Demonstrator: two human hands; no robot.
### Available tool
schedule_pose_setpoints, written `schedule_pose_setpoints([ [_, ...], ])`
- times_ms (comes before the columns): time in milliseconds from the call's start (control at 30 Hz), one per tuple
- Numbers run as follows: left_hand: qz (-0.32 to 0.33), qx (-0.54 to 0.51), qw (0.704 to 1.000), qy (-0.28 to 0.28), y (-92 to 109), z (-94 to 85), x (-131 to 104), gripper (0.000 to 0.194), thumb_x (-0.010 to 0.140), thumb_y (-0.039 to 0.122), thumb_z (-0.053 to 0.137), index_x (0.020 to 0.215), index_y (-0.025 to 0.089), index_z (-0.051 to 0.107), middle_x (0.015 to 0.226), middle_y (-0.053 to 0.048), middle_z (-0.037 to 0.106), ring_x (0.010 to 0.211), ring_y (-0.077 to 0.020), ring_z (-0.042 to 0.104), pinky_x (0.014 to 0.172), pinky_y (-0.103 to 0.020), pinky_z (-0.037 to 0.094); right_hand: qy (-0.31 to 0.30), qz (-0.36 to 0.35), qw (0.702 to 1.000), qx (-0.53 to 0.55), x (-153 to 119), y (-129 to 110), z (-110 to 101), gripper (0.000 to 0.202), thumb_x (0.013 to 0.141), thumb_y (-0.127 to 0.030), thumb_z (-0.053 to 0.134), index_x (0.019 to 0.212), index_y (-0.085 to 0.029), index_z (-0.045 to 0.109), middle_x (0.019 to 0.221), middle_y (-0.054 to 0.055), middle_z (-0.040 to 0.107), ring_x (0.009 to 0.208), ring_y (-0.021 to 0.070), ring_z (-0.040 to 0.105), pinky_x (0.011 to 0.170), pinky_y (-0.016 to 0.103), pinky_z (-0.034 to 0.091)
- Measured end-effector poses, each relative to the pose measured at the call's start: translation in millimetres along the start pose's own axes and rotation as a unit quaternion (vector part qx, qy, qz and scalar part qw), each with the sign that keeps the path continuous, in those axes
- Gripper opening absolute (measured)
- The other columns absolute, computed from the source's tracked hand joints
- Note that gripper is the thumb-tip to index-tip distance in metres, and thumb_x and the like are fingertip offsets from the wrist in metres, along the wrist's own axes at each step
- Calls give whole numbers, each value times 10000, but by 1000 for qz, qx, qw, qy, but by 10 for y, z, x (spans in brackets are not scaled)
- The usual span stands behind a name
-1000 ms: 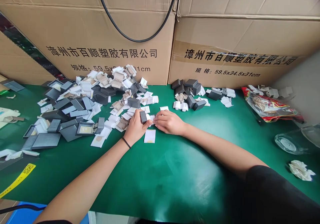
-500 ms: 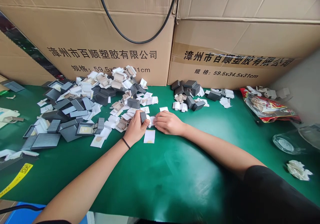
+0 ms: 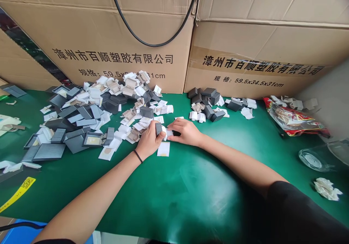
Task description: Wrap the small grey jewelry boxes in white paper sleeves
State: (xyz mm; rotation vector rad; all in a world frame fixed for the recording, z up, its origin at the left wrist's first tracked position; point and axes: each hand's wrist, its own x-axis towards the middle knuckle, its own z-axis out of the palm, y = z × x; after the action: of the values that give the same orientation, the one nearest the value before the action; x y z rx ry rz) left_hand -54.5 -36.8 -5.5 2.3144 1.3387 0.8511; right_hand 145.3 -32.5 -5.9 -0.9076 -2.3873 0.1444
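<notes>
1. Right hand (image 3: 187, 133) has spread thumb from fingers; whether it grips the white paper (image 3: 169, 132), I cannot tell.
2. Left hand (image 3: 148, 141) keeps its grip around the small dark box (image 3: 158, 128), over the table (image 3: 163, 193).
3. Loose pinching could let the paper slip.

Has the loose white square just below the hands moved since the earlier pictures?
No. The white square shows no visible shift either way against the open grey box lying to its left.
</notes>
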Motion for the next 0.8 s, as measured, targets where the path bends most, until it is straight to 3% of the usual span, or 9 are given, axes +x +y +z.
schedule_pose_setpoints([
  [233, 1, -10, 1000, 1, -10, 6, -1, 595, 801, 695, 184, 972, 169, 401, 868, -108, 567, 776, -251, 591, 680, -361, 470, -7, 26, 999, -24, -6, -45, 27, 298, 825, -438, 552, 963, -186, 629, 999, 70, 656, 901, 195, 570, 729, 314, 496],
  [433, -6, -10, 1000, -5, -2, 1, -2, 612, 795, 704, 163, 975, 165, 392, 863, -109, 565, 758, -248, 580, 669, -361, 464, -5, -6, 999, -42, -26, -22, 57, 296, 847, -458, 504, 897, -193, 627, 999, 77, 646, 894, 208, 559, 743, 343, 479],
  [633, -5, -6, 1000, -7, -14, 11, -1, 629, 785, 716, 143, 972, 168, 387, 868, -106, 565, 761, -244, 584, 664, -354, 463, 48, 17, 997, 57, -8, -83, 43, 318, 811, -435, 565, 1000, -180, 558, 1079, 84, 618, 1008, 227, 515, 864, 382, 451],
  [800, -13, 3, 1000, -8, -24, 15, -6, 664, 777, 721, 92, 984, 169, 396, 873, -110, 580, 778, -262, 597, 662, -369, 464, 40, 55, 989, 130, 35, -123, 102, 320, 794, -412, 594, 1014, -189, 532, 1001, 69, 624, 945, 206, 536, 808, 346, 470],
])
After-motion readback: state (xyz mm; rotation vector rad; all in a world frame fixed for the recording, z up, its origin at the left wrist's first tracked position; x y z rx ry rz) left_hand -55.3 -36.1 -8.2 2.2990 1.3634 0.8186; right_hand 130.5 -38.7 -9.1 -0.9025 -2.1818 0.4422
